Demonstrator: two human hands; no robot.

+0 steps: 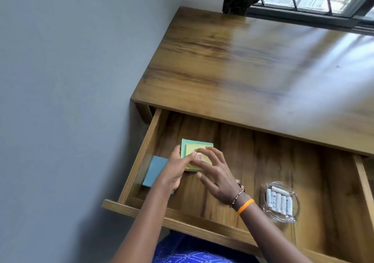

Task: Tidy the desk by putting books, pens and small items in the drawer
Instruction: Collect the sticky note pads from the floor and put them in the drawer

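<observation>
Open drawer [263,161] below the desk [242,60], seen from above. A small yellow book [191,151] lies on a green book [185,144] near the drawer's left wall; a blue book [154,170] lies just beside them, toward the front. The left hand [174,169] holds the yellow book's near edge, fingers curled on it. The right hand [214,173] hovers over the stack, fingers spread and relaxed — gripping nothing. A clear dish [281,202] of small white rolls sits well apart to the right. The books look thin, light and stiff; likely best taken by opposite edges — the glossy covers may slide on one another.
</observation>
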